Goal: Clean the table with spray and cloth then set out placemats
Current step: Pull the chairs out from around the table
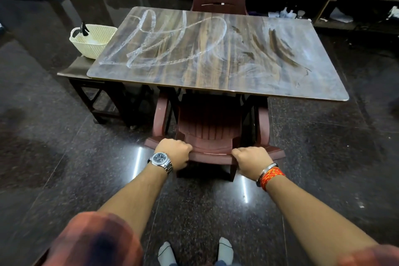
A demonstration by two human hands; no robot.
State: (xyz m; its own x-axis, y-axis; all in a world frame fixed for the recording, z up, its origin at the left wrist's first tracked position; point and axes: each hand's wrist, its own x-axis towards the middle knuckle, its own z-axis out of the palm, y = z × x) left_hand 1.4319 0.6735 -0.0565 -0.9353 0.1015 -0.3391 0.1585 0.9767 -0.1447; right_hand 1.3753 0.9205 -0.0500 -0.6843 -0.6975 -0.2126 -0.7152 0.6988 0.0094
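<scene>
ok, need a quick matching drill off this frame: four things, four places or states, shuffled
Things:
1. basket
2. near chair
3. tabletop
4. watch

Places or states:
A. smeared with white streaks
B. on the left wrist
C. on the low bench left of the table
D. gripped at its back by both hands, seat tucked under the table

Pairs: 1-C, 2-D, 3-A, 4-B

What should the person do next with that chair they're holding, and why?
Probably pull the near chair back a little. Both hands, left and right, grip its backrest, its seat sits tucked under the table, and the tabletop is smeared white, so clearing the front edge would ease wiping.
</scene>
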